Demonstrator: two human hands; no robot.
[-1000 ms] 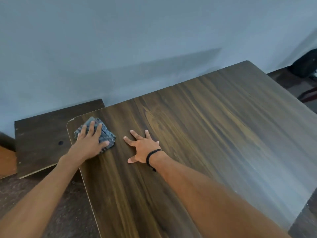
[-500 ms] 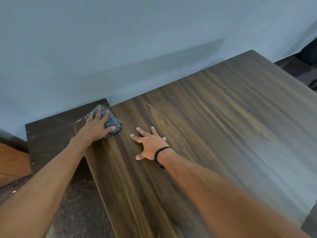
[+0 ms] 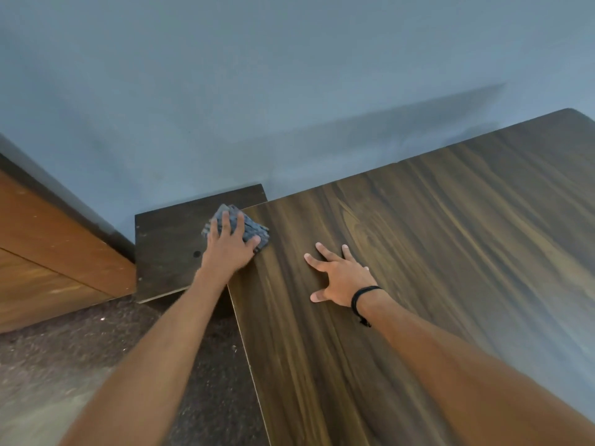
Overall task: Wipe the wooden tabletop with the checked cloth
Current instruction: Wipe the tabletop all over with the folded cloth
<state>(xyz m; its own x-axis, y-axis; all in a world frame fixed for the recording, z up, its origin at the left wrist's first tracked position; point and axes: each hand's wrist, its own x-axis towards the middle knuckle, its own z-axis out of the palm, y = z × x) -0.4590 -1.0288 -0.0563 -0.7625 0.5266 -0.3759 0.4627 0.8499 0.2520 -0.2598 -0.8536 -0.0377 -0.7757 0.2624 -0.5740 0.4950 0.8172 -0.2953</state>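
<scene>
**Counts.** One checked cloth (image 3: 254,228), two bare hands, one wooden counter (image 3: 418,252), one lower dark board (image 3: 167,252) with a single round hole (image 3: 197,253), and one black wristband (image 3: 362,294).

**Cloth.** The blue-grey cloth is folded into a layered pad. It lies on the far left corner of the counter, and part of it reaches past the counter's left edge, above the dark board. The pad sits diamond-wise to the counter edges: one corner points towards the far edge and the wall (image 3: 289,91), and another points right along the counter. Its visible outline is close to square. The hand covers most of it, so no long axis can be told.

**Left hand** (image 3: 230,249). The grip is flat and unclenched. The palm and spread, straight fingers press down on the cloth, and the thumb lies along the pad's near right side. Nothing is pinched or curled round.

**Right hand** (image 3: 341,278). This hand lies palm down on the bare counter near the left edge, on the near side of the cloth and apart from it. The grip is flat with fingers splayed, and it holds nothing. The wristband circles this wrist.

**Surroundings.** The dark board stands against the wall, lower than the counter. An orange-brown wooden panel (image 3: 48,252) is at its left, and speckled floor (image 3: 80,349) lies below.
</scene>
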